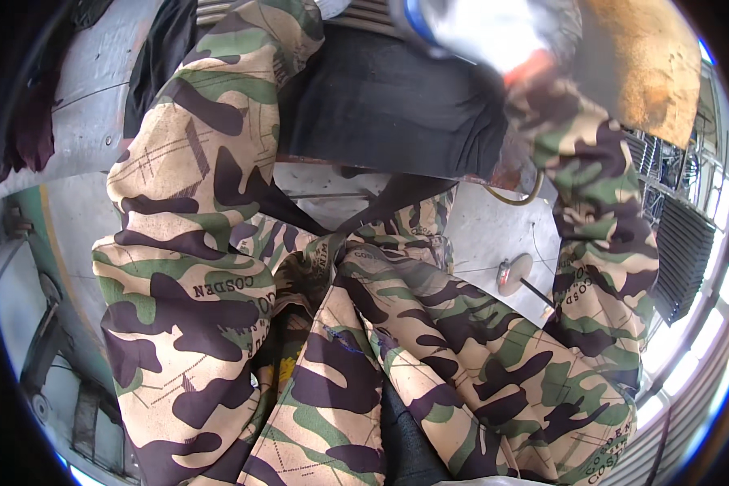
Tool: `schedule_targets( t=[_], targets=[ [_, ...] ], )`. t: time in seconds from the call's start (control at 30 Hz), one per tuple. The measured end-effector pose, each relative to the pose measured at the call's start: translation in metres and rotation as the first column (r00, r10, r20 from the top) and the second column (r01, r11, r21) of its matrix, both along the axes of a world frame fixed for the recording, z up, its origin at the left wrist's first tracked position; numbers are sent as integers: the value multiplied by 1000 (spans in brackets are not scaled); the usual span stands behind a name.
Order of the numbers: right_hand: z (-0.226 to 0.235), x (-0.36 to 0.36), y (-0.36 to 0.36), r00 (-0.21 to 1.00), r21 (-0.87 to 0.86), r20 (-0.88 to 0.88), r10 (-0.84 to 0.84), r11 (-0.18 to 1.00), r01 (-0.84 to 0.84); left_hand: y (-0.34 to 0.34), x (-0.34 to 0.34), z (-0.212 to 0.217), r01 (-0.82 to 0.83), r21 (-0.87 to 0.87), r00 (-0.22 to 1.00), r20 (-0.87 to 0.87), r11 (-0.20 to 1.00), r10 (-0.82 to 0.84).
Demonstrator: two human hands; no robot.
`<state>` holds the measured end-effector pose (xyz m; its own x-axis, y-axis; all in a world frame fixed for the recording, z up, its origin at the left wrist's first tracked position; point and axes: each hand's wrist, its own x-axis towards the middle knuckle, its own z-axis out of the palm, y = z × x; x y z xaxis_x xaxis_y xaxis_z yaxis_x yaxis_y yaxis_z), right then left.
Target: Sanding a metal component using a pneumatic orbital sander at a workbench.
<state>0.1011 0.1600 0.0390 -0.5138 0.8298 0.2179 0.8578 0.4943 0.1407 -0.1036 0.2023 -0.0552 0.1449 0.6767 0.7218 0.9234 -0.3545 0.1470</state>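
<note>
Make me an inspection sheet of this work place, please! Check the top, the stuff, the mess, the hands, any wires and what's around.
Surface: creased black cloth spread in front of the lap.
Job's things: blurred white object with a blue edge; its kind can't be told.
Clutter: dark maroon cloth on a grey metal surface at left.
Hands: right hand blurred at the white object, grip unclear; left hand not seen beyond its camouflage sleeve.
Cables: olive-yellow loop of hose or cable below the cloth's right end.
Surroundings: pale grey floor, round tan disc with a dark rod, dark ridged rack at right.
</note>
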Motion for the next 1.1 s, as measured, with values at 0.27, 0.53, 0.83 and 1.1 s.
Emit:
schedule_targets(
  t=[0.27, 0.53, 0.83, 1.1],
  targets=[
    [1, 24, 12, 997, 5, -26, -70, 998, 70, 9, -1, 9, -42, -302, 973, -230, 952, -30],
    [-2, 45, 13, 986, 111, -165, -15, 993, 34, 9, 6, 11, 65, -219, 971, -209, 974, -112],
    [4, 56, 3, 988, 26, -155, -23, 999, 27, 11, -7, 10, 96, -207, 975, -177, 974, -134],
    [14, 55, 4, 986, -111, -143, -81, 992, 66, 5, -13, 5, 77, -247, 958, -252, 966, -140]
  ],
)
